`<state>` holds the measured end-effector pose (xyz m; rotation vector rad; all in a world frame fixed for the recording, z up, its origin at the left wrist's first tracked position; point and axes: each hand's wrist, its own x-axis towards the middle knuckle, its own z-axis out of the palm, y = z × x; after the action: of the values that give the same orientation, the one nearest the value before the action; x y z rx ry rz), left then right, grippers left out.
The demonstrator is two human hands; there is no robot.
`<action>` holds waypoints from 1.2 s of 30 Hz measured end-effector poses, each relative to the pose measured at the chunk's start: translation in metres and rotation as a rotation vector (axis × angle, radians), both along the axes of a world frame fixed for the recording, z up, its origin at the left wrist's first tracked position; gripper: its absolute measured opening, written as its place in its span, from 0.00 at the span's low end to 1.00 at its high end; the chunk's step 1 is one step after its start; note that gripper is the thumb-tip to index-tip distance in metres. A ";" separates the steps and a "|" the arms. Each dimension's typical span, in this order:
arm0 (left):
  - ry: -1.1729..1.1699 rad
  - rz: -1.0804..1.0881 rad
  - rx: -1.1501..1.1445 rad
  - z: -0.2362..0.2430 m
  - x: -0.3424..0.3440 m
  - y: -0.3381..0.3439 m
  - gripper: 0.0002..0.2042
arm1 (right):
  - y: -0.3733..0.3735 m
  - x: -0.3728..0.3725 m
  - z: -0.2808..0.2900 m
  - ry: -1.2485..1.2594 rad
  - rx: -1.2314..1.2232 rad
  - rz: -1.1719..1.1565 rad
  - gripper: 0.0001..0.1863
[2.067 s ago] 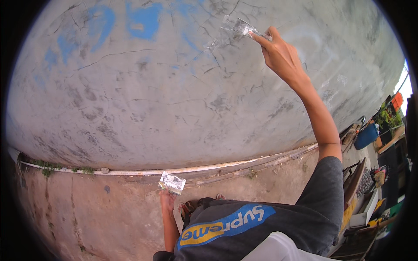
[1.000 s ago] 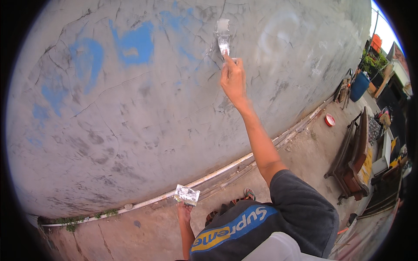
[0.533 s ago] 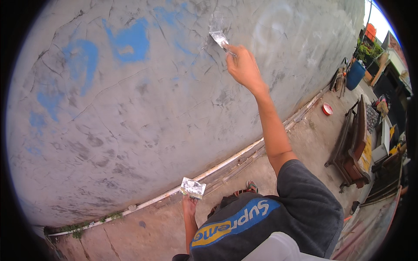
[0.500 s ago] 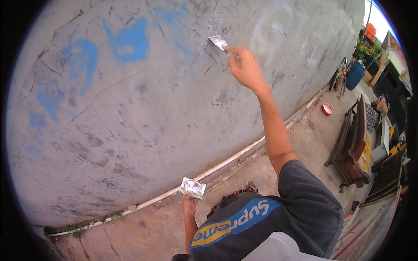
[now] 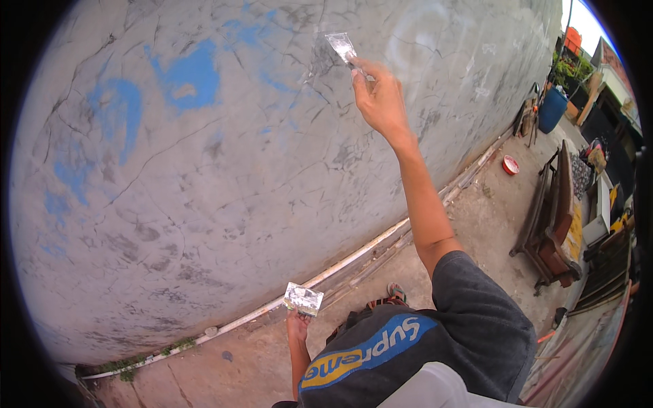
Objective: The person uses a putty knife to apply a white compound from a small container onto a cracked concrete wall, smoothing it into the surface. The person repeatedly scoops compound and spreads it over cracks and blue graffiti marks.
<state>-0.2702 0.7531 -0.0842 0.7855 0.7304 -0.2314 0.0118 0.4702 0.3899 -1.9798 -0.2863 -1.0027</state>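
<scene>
My right hand [image 5: 381, 98] is raised and closed round the handle of a putty knife [image 5: 340, 46]. The knife's wide blade, smeared with white filler, lies at the grey cracked wall [image 5: 224, 177], beside a scraped dark patch. Low in front of my body, my left hand [image 5: 297, 325] grips a second flat scraper [image 5: 303, 299]. White filler with dark streaks covers its broad face. Blue paint patches [image 5: 194, 75] mark the wall to the left of the knife. The fingers of my left hand are partly hidden under the scraper.
A white pipe [image 5: 360, 253] runs along the foot of the wall. On the concrete floor at right sit a red tub [image 5: 510, 164] with white contents and a carved wooden bench [image 5: 554, 217]. Farther back stands a blue barrel [image 5: 554, 110]. One sandalled foot [image 5: 396, 292] shows below me.
My right hand has moved the putty knife a little higher on the wall, and its blade now points more upward. The left hand still holds its scraper low, nearly unmoved.
</scene>
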 end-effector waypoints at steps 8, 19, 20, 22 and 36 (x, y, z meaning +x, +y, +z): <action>-0.004 -0.022 0.014 0.007 0.002 -0.002 0.17 | 0.001 0.058 -0.049 -0.200 0.010 -0.023 0.14; 0.004 -0.008 0.016 0.011 0.011 -0.011 0.18 | -0.016 0.034 -0.007 -0.103 -0.042 -0.018 0.14; 0.012 -0.009 0.013 0.011 0.012 -0.011 0.18 | -0.014 0.040 -0.020 -0.128 -0.056 -0.036 0.14; 0.036 -0.001 -0.001 0.009 0.008 -0.013 0.18 | -0.013 0.037 -0.036 -0.124 -0.082 -0.031 0.14; 0.017 -0.017 0.032 0.014 0.006 -0.019 0.18 | 0.028 0.053 -0.047 -0.241 0.166 0.084 0.14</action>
<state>-0.2644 0.7341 -0.0707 0.8210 0.7450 -0.2420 0.0651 0.4983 0.3428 -1.6861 -0.4012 -1.1727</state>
